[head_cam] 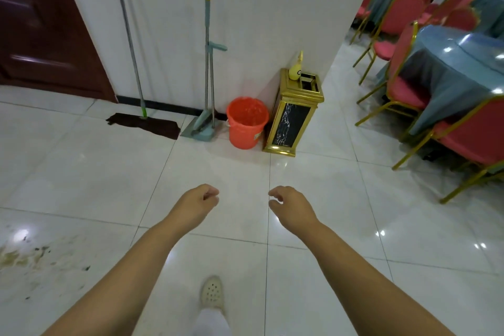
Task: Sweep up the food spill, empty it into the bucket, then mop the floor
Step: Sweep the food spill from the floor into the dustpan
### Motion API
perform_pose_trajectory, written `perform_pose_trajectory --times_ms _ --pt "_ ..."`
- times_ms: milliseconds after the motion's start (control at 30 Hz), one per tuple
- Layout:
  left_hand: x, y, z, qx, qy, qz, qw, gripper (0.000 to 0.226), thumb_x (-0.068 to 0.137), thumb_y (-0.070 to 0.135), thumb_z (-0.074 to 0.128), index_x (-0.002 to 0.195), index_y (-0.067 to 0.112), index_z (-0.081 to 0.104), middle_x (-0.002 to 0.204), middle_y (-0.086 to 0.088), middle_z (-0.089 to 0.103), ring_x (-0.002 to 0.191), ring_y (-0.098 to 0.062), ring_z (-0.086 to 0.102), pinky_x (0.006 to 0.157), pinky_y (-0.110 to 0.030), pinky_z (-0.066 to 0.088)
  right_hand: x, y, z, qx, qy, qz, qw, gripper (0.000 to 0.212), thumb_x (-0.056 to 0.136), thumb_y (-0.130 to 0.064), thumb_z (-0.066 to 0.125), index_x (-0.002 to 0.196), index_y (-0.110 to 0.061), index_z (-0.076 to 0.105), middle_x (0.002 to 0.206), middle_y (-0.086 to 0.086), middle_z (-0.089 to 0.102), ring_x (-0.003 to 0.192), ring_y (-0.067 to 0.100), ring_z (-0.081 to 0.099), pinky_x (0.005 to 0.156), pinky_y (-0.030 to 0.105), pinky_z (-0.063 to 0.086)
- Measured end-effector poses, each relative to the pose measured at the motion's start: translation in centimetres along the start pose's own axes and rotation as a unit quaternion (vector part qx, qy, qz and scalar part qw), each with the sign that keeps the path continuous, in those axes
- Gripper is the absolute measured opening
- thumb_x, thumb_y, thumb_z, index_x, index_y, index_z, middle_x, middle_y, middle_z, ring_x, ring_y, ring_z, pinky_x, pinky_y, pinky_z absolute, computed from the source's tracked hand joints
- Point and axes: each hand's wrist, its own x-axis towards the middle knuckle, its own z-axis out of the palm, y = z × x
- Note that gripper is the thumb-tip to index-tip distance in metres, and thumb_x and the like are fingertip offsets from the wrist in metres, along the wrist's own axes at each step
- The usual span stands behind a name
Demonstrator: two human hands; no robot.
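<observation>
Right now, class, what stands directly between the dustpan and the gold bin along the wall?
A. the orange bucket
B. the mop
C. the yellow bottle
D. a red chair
A: the orange bucket stands on the floor with the dustpan on one side and the gold bin on the other.

We take the bucket (247, 122) as our mark. Just left of it the dustpan (200, 128) leans on the wall (245, 22); farther left lies the mop (144, 123). Touching its right stands the bin (293, 117), a bottle (296, 69) on top. The spill (35, 259) lies well before it, leftward.
</observation>
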Motion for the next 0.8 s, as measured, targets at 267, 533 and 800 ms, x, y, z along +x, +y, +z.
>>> perform_pose_trajectory --times_ms 267,533,800 --pt "14.0 4.3 -6.1 -0.015 0.048 -0.009 0.999 0.027 0.095 0.019 0.051 0.119 0.014 0.060 0.112 0.000 0.060 0.101 -0.014 0.054 0.084 -0.023 0.039 14.6 -4.3 -3.6 0.012 -0.006 -0.008 1.000 0.035 0.097 -0.021 0.048 0.131 -0.017 0.058 0.132 0.000 0.055 0.118 0.014 0.053 0.094 0.021 0.040" --pt "24.9 7.4 -8.0 -0.020 0.038 -0.020 0.999 0.027 0.095 0.021 0.049 0.120 0.015 0.059 0.110 -0.001 0.061 0.106 -0.017 0.057 0.086 -0.025 0.042 27.0 -6.1 -7.0 0.034 -0.001 -0.014 0.999 0.033 0.095 -0.019 0.051 0.127 -0.015 0.061 0.128 0.000 0.058 0.115 0.014 0.055 0.094 0.023 0.042" --pt "36.9 11.7 -9.5 0.010 0.060 -0.050 0.997 0.030 0.097 0.023 0.049 0.125 0.015 0.056 0.116 -0.004 0.061 0.107 -0.017 0.056 0.092 -0.029 0.045 42.5 -6.8 -10.9 0.072 -0.017 -0.058 0.996 0.023 0.091 -0.015 0.054 0.109 -0.010 0.068 0.106 0.006 0.068 0.095 0.021 0.062 0.085 0.036 0.052"
